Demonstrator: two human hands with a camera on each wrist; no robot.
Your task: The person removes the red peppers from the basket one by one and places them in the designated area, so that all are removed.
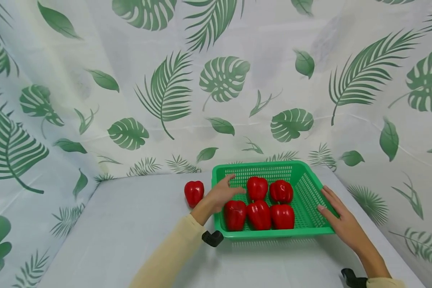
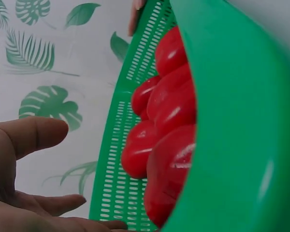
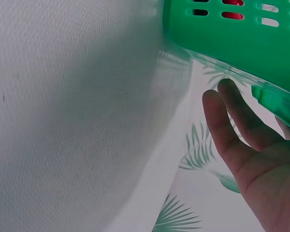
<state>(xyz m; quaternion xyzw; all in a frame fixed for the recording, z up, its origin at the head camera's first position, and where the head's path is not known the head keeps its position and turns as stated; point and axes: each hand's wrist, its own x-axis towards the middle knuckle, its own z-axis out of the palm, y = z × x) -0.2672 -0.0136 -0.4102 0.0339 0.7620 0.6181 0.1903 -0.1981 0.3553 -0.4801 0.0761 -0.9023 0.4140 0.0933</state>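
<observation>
A green slotted basket (image 1: 311,219) holds several red bell peppers (image 1: 282,216) in two rows. My left hand (image 1: 223,195) reaches over its left rim with thumb and fingers spread and nothing held. Those fingertips end just short of the back-row bell pepper (image 1: 257,188). At the basket's right rim is my right hand (image 1: 347,224), fingers straight along the edge and thumb lapping over the inner side. Two of its fingers (image 3: 220,121) show outside the wall, below the rim. Another bell pepper (image 1: 194,193) lies on the table, left of the basket.
The white-covered table (image 1: 129,232) extends left and in front of the basket. Behind it hangs a white sheet (image 1: 237,132) printed with green leaves, and similar sheets border both sides. Dark wrist straps (image 1: 212,239) sit at the sleeve ends.
</observation>
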